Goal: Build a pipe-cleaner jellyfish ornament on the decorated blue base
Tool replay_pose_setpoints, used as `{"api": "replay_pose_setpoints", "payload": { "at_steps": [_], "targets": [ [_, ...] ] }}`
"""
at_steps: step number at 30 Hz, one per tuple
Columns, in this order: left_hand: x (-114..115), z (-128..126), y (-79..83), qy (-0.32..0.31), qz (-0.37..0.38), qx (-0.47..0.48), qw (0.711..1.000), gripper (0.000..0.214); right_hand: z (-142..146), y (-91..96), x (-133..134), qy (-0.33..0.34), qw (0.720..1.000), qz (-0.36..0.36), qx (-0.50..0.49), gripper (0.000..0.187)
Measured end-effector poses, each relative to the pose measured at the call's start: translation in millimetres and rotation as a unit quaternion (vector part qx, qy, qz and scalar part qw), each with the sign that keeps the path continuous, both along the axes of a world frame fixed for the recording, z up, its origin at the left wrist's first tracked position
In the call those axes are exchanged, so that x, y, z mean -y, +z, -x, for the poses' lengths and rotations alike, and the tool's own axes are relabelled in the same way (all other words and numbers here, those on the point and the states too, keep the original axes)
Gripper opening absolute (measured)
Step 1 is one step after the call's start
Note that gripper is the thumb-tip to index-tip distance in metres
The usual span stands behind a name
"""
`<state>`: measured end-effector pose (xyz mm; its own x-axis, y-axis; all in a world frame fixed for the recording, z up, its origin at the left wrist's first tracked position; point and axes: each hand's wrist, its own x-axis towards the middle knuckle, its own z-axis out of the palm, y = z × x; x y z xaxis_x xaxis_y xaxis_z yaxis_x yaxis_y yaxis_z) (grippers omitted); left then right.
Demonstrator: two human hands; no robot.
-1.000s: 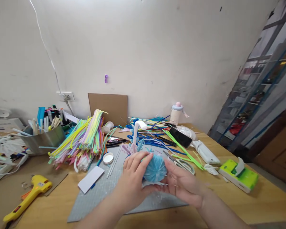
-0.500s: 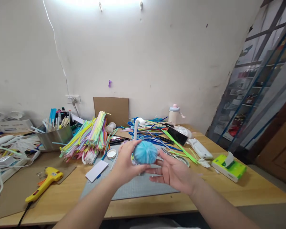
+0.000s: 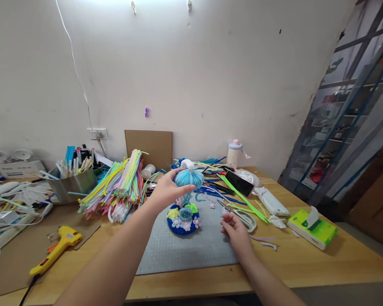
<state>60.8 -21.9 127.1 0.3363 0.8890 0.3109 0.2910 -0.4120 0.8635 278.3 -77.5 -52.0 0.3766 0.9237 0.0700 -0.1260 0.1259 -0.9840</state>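
Observation:
My left hand [image 3: 166, 191] pinches a fluffy light-blue pompom dome [image 3: 189, 178] and holds it above a round dark-blue craft base [image 3: 184, 219] decorated with small pipe-cleaner shapes. That base stands on the grey cutting mat [image 3: 191, 250]. My right hand [image 3: 235, 229] rests on the mat's right side with its fingers curled, close to a pair of scissors [image 3: 242, 216]; I see nothing clearly in it.
A big pile of pastel pipe cleaners [image 3: 118, 187] lies left of the mat, with blue and green ones [image 3: 210, 170] behind it. A yellow glue gun [image 3: 55, 250], a metal tub of pens [image 3: 72, 182], a phone [image 3: 241, 182], a tissue pack [image 3: 312, 227] and cardboard [image 3: 148, 146] surround the work area.
The left hand lifted the blue pompom up and away, baring the decorated blue base. The right hand let go of the pompom and dropped to the mat.

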Motion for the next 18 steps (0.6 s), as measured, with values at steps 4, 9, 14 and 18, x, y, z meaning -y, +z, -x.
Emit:
{"api": "replay_pose_setpoints", "payload": {
  "at_steps": [4, 9, 14, 18],
  "targets": [
    [2, 0, 7.2, 0.008, -0.015, -0.013, 1.0, 0.07, -8, -10.5, -3, 0.014, 1.0, 0.011, -0.006, 0.022],
    [1, -3, 11.3, 0.018, -0.027, -0.054, 0.998, 0.072, -10, -13.1, -2, 0.026, 0.999, 0.015, 0.011, 0.023],
    [-5, -3, 10.0, -0.014, -0.023, -0.03, 0.999, 0.075, -10, -16.7, -4, 0.023, 0.999, 0.018, 0.015, 0.024],
    [-13, -1, 7.3, -0.055, 0.01, 0.013, 0.998, 0.081, -9, -17.2, -4, 0.028, 0.999, 0.019, 0.019, 0.025]
  ]
}}
